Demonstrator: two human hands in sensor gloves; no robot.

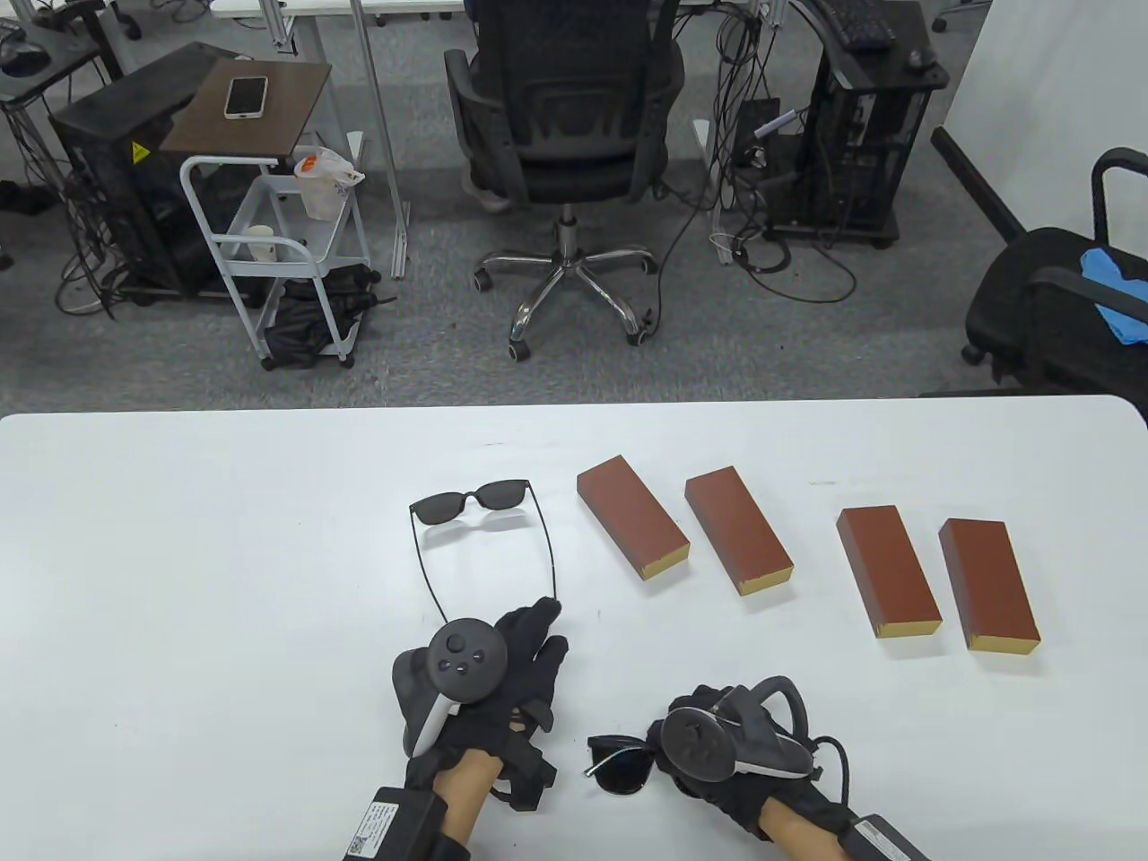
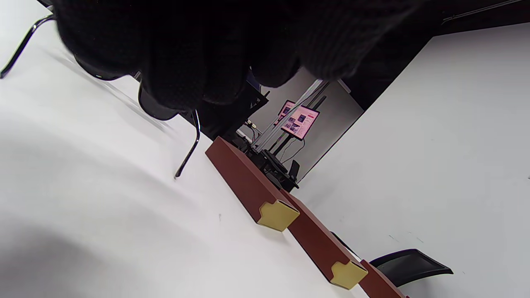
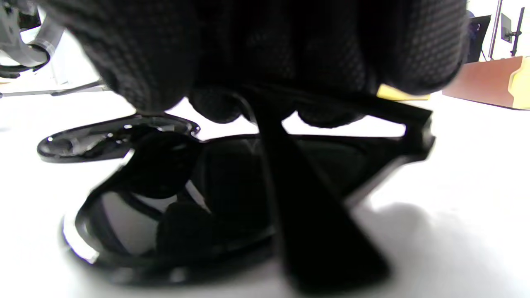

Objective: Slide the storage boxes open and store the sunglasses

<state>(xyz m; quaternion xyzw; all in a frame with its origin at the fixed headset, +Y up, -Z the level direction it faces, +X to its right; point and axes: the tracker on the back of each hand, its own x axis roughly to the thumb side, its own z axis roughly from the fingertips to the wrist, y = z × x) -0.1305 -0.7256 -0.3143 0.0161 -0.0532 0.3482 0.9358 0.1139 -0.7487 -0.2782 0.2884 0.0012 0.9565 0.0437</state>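
At the bottom of the table view, the right hand (image 1: 717, 740) curls round a pair of folded black sunglasses (image 1: 619, 762) low on the white bench (image 1: 224, 556). Only the right wrist view shows the grip closely: gloved fingers (image 3: 145, 62) come down from the top edge onto a folded temple, with the dark lenses resting on the bench below.

To its left in the table view, the left hand (image 1: 489, 677) lies with fingers extended, fingertips at the temple ends of a second, thin-framed pair of sunglasses (image 1: 475, 504) standing open toward the middle of the frame. Whether those fingers actually pinch a temple I cannot tell; the left wrist view is mostly filled by the dark glove, with one thin temple tip (image 2: 188, 153) reaching down to the bench.

Further up and right, four closed red-brown storage boxes (image 1: 632, 516) lie in a row. The left wrist view alone shows the gold notched ends (image 2: 277, 215) of their inner drawers.

Beyond the bench stands a black office chair (image 1: 565, 117).
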